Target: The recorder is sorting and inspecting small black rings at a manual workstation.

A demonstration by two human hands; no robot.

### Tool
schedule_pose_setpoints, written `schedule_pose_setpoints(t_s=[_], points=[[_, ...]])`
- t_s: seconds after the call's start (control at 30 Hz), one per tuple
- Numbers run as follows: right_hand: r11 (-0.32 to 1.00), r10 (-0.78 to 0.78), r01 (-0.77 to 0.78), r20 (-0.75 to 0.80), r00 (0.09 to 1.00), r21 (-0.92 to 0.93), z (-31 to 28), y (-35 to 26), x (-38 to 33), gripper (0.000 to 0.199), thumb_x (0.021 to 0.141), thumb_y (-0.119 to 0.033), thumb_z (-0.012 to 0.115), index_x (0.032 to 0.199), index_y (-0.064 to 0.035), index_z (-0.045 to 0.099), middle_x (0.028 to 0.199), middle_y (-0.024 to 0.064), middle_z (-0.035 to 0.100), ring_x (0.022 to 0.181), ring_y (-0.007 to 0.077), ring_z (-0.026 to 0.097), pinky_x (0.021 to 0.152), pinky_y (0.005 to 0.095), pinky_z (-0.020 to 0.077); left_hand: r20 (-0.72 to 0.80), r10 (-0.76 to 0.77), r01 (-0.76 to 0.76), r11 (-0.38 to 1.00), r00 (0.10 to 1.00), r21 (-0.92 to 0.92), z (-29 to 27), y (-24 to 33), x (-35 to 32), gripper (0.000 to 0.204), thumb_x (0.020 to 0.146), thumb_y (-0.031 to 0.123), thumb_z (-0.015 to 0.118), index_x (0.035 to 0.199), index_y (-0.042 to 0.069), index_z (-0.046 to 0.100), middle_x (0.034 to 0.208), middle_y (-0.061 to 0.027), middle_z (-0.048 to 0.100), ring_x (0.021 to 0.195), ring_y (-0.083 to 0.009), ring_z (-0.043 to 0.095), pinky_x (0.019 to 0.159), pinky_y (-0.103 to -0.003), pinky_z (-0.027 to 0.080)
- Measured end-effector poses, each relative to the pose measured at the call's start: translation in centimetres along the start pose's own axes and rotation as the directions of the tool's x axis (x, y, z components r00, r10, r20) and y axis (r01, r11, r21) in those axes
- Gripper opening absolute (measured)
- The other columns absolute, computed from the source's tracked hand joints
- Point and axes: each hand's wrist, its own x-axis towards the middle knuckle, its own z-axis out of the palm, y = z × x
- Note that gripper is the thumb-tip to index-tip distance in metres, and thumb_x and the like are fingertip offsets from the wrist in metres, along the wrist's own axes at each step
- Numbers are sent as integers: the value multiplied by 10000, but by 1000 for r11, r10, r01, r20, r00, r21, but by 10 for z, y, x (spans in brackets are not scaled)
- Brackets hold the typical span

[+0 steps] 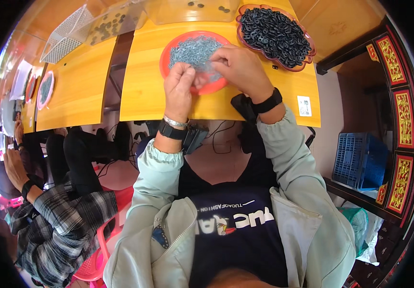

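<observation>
The person sits at a yellow wooden table (144, 91) with both hands raised over a round red plastic plate (168, 50) heaped with small grey metal parts (192, 50). The left hand (178, 89) has its fingers drawn narrow, thumb and fingertips pinched together over the near edge of the plate; something tiny may sit in that pinch, but it is too small to make out. The right hand (240, 67) lies just beside it, knuckles up, fingers curled down onto the heap and touching the grey parts; whether it grips any I cannot tell. Each wrist carries a black band, and the left one a thin silver bracelet (176, 122) as well. To the right of the red plate, near the table's far edge, stands a dark red scalloped dish (243, 36) piled with black ring-shaped pieces (274, 31). Clear plastic tubs (116, 19) holding dark bits sit along the far side. On a neighbouring table to the left rests another small red plate (45, 89), and a second person in a plaid sleeve (58, 216) sits at lower left, well apart.
</observation>
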Motion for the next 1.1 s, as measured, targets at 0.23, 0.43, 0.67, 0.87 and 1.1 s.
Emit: schedule_pose_setpoints(t_s=[0.23,0.43,0.67,0.87,1.1], points=[[889,-53,73,58,997,-451,21,21,-1,98,682,-152,615,708,-57,623,728,116,580,762,318,574,660,421,458,26,-10,11,1000,1000,-22,-3,1,4,114,898,88,441,822,11,477,666,-40,527,620,-116,512,608,-233,421],[886,-96,115,63,993,-450,33,25,3,99,678,-160,620,702,-65,609,730,112,577,750,309,569,643,422,450,20,-43,43,999,999,-14,-3,3,2,103,887,90,448,833,8,481,678,-52,546,634,-121,532,600,-234,422],[933,-107,107,21,994,-343,35,16,0,84,708,-151,583,694,-74,614,705,112,584,732,297,581,640,413,459,17,-70,70,997,997,-25,-5,0,1,86,876,80,450,831,18,490,678,-53,556,617,-113,528,580,-223,415],[938,-85,82,7,996,-337,39,22,2,104,730,-159,567,688,-75,613,703,116,585,728,299,580,635,419,457,3,-110,110,990,994,-92,-3,-2,2,87,876,84,446,830,25,489,672,-47,551,611,-121,534,571,-226,416],[986,83,-82,-3,997,148,30,25,5,134,780,-161,579,795,-36,627,716,89,616,658,188,584,620,300,458,27,-99,100,994,995,-34,-10,0,2,103,892,114,426,844,36,472,705,-78,561,648,-155,560,618,-239,447]])
